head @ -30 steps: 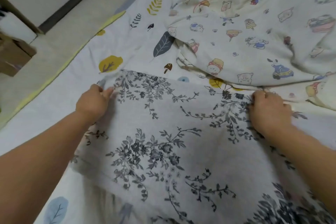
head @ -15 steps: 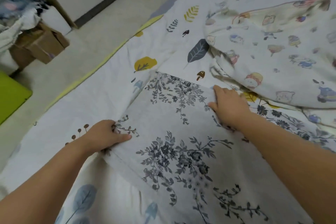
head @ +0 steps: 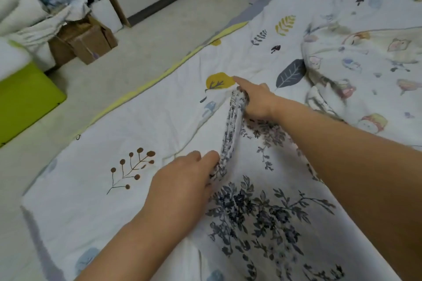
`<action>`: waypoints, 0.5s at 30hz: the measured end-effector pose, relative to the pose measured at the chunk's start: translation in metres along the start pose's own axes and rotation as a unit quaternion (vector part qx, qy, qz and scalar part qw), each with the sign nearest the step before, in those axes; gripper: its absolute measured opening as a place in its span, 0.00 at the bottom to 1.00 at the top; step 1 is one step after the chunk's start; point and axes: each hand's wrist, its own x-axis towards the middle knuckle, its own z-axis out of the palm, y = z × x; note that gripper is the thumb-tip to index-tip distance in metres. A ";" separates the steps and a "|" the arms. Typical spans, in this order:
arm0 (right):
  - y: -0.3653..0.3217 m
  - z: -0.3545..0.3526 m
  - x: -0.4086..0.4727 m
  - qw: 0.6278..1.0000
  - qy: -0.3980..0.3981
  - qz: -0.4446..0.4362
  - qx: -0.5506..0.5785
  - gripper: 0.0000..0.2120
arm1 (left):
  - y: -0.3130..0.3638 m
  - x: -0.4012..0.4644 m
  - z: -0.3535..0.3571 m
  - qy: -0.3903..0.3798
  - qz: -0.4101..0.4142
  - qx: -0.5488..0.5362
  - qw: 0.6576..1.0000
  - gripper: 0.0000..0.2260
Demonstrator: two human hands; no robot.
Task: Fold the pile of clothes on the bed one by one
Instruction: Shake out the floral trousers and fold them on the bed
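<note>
Plenty of flat bedsheet (head: 127,134) open to the left of the floral garment (head: 262,207) — a hand can slide there easily. Right side's blocked by the bunched cartoon-print blanket (head: 365,70). Off the bed, a cardboard box (head: 89,41) and green box (head: 25,98) crowd the floor.

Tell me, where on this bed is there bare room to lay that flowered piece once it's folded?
Bare sheet lies left of the flowered garment, around the brown berry sprig up to the yellow tree print. The right is crowded: the cartoon-print cloth is heaped there, and both hands grip the garment's edge.
</note>
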 end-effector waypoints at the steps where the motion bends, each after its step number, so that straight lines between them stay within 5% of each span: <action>1: 0.000 -0.005 -0.001 1.000 -0.009 -0.027 -0.012 0.36 | 0.003 -0.003 -0.002 0.002 0.010 -0.001 1.000 0.11; 7: 0.007 -0.042 -0.034 0.974 0.017 -0.116 -0.194 0.13 | 0.015 -0.024 -0.007 -0.031 0.024 -0.054 0.998 0.09; 15: 0.076 -0.072 -0.145 0.933 0.141 -0.137 -0.301 0.11 | 0.074 -0.055 -0.030 -0.041 0.053 -0.152 0.986 0.15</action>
